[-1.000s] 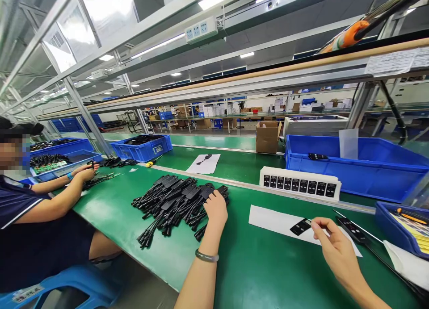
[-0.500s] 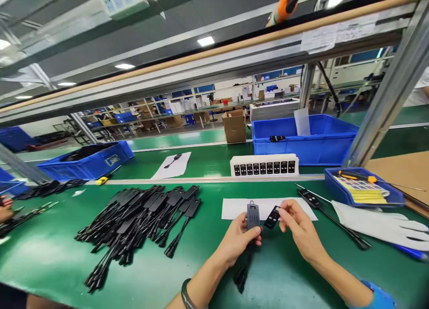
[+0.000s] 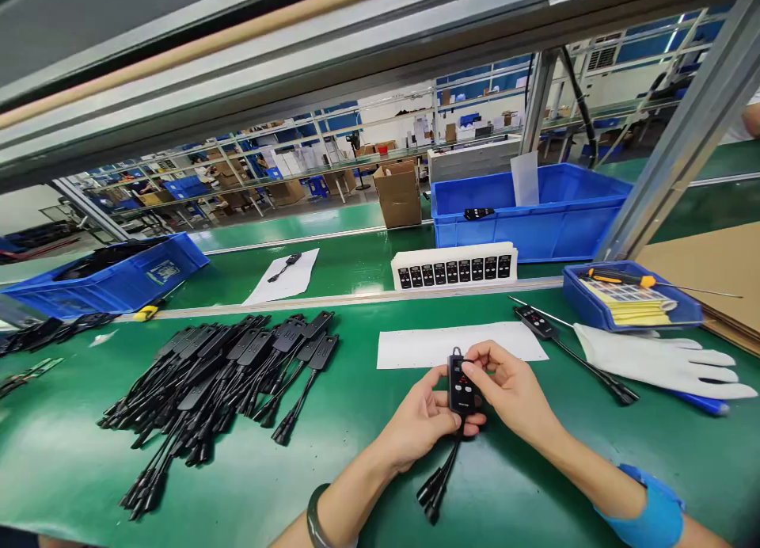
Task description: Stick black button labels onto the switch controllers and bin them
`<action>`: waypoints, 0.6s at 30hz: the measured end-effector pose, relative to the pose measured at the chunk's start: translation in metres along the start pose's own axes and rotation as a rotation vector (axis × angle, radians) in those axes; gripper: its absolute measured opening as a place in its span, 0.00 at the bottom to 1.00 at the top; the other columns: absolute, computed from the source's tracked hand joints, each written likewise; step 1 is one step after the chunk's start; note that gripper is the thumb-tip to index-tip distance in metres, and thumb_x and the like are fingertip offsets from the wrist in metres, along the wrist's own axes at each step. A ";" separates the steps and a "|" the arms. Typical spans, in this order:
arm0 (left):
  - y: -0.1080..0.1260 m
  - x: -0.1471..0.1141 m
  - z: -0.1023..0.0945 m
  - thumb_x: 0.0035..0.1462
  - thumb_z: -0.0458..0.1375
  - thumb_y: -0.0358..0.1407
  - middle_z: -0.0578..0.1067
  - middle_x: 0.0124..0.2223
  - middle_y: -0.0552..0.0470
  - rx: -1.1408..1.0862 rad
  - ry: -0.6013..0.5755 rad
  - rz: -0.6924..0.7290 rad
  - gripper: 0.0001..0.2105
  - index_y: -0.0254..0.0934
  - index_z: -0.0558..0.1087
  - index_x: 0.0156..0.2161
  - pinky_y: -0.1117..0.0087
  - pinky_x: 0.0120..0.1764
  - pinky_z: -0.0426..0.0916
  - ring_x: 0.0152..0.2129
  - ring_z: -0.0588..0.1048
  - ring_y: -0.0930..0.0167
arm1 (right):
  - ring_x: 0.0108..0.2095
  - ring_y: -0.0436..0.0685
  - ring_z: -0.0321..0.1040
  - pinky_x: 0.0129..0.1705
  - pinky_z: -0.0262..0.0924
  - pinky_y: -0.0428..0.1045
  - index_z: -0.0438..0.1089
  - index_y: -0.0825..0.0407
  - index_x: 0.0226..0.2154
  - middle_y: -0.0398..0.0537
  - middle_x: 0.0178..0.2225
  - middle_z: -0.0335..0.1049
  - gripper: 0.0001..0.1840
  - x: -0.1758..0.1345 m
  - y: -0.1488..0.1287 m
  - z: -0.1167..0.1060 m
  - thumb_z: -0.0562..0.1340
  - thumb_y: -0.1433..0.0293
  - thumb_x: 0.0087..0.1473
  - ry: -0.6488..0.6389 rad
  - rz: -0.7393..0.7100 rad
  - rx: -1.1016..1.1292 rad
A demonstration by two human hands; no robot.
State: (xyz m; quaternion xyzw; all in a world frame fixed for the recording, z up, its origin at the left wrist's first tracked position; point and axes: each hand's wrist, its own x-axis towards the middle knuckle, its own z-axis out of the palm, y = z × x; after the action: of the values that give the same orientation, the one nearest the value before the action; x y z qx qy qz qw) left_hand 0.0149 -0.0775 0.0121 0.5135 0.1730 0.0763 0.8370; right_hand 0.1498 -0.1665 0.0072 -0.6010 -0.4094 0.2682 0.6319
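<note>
My left hand [image 3: 420,412] is closed around a black inline controller [image 3: 450,372], held upright just above the bench with its forked cable hanging down. A black face label [image 3: 461,396] with white buttons and small red marks lies over the front of the controller. At its upper right edge, my right hand [image 3: 511,386] pinches the label, thumb on the face; the fingers behind are partly hidden. Behind my hands lies a white paper strip [image 3: 416,348]. To the right rests another labelled controller [image 3: 537,323] with its cable.
A pile of black controllers [image 3: 237,366] spreads to the left. A white rack [image 3: 454,265] of labels stands ahead, before a blue bin [image 3: 534,223]. On the right are a white glove [image 3: 659,360] and a small blue tray [image 3: 632,302] with a screwdriver [image 3: 629,279].
My right hand has moved left, bringing the label from beside the controller onto its front. The camera view has tilted down, and the hands now meet at the controller.
</note>
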 end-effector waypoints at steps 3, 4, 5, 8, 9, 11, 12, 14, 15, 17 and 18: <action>0.000 0.000 -0.001 0.42 0.62 0.26 0.76 0.42 0.41 0.003 -0.010 -0.004 0.28 0.35 0.60 0.51 0.60 0.44 0.69 0.39 0.77 0.60 | 0.26 0.52 0.62 0.24 0.61 0.45 0.65 0.50 0.32 0.42 0.26 0.62 0.12 -0.001 -0.002 0.000 0.61 0.58 0.54 0.007 0.024 -0.021; 0.000 0.000 -0.001 0.42 0.62 0.26 0.76 0.42 0.41 0.006 -0.015 -0.004 0.28 0.35 0.60 0.51 0.60 0.44 0.69 0.39 0.77 0.60 | 0.26 0.52 0.62 0.24 0.61 0.45 0.65 0.50 0.32 0.42 0.26 0.63 0.13 -0.001 -0.002 0.000 0.61 0.58 0.53 0.012 0.030 -0.028; 0.000 0.000 -0.001 0.43 0.62 0.26 0.75 0.42 0.41 0.008 -0.020 -0.003 0.28 0.35 0.60 0.51 0.60 0.44 0.69 0.39 0.77 0.61 | 0.26 0.52 0.62 0.24 0.61 0.45 0.65 0.51 0.32 0.42 0.26 0.63 0.13 -0.001 -0.003 0.000 0.61 0.58 0.53 0.017 0.033 -0.031; 0.000 0.000 0.000 0.45 0.63 0.30 0.75 0.42 0.41 0.016 -0.023 -0.001 0.27 0.35 0.60 0.52 0.60 0.44 0.69 0.39 0.76 0.61 | 0.25 0.52 0.62 0.24 0.61 0.45 0.66 0.51 0.32 0.43 0.26 0.63 0.13 -0.001 -0.002 0.000 0.61 0.58 0.53 0.023 0.035 -0.031; 0.000 -0.001 0.001 0.46 0.63 0.31 0.75 0.42 0.41 0.020 -0.022 0.001 0.27 0.35 0.60 0.52 0.60 0.44 0.69 0.39 0.76 0.62 | 0.25 0.52 0.62 0.23 0.60 0.45 0.66 0.51 0.32 0.42 0.26 0.63 0.12 -0.001 -0.002 0.000 0.61 0.58 0.53 0.025 0.033 -0.035; 0.000 0.000 0.001 0.48 0.63 0.33 0.76 0.40 0.42 0.030 -0.021 0.007 0.26 0.35 0.60 0.52 0.62 0.43 0.69 0.38 0.77 0.63 | 0.24 0.51 0.62 0.23 0.59 0.45 0.66 0.51 0.32 0.42 0.24 0.63 0.12 -0.001 -0.003 0.001 0.61 0.59 0.53 0.042 0.028 -0.055; 0.000 0.000 0.002 0.49 0.63 0.33 0.76 0.39 0.43 0.036 -0.022 0.010 0.26 0.35 0.60 0.52 0.63 0.43 0.69 0.37 0.77 0.65 | 0.24 0.51 0.61 0.22 0.58 0.45 0.66 0.51 0.31 0.42 0.24 0.63 0.12 -0.001 -0.003 0.001 0.61 0.59 0.53 0.054 0.026 -0.070; -0.001 0.000 0.002 0.49 0.63 0.34 0.76 0.38 0.44 0.046 -0.024 0.018 0.26 0.35 0.60 0.52 0.64 0.42 0.69 0.35 0.77 0.66 | 0.23 0.51 0.60 0.22 0.57 0.45 0.67 0.51 0.31 0.41 0.23 0.63 0.11 -0.002 -0.003 0.001 0.61 0.60 0.53 0.073 0.023 -0.094; -0.001 0.000 0.002 0.49 0.63 0.34 0.76 0.38 0.44 0.050 -0.024 0.023 0.26 0.35 0.60 0.51 0.64 0.42 0.69 0.35 0.77 0.67 | 0.23 0.51 0.60 0.22 0.57 0.45 0.67 0.51 0.31 0.41 0.23 0.63 0.11 -0.002 -0.003 0.001 0.61 0.60 0.53 0.078 0.022 -0.102; -0.002 0.001 0.002 0.49 0.63 0.35 0.76 0.37 0.44 0.054 -0.025 0.032 0.26 0.35 0.60 0.51 0.64 0.43 0.68 0.36 0.77 0.66 | 0.23 0.51 0.60 0.22 0.56 0.45 0.67 0.52 0.31 0.41 0.23 0.63 0.11 -0.002 -0.002 0.001 0.61 0.61 0.53 0.080 0.023 -0.107; -0.002 0.001 0.002 0.49 0.64 0.35 0.76 0.37 0.45 0.056 -0.026 0.036 0.26 0.35 0.60 0.51 0.63 0.43 0.68 0.36 0.76 0.66 | 0.23 0.51 0.60 0.22 0.56 0.45 0.67 0.52 0.31 0.41 0.23 0.63 0.11 -0.002 -0.001 0.001 0.61 0.61 0.53 0.082 0.024 -0.109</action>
State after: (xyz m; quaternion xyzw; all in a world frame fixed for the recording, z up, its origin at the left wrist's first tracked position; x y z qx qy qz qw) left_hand 0.0162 -0.0798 0.0109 0.5408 0.1548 0.0799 0.8229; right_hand 0.1481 -0.1677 0.0078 -0.6500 -0.3900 0.2283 0.6110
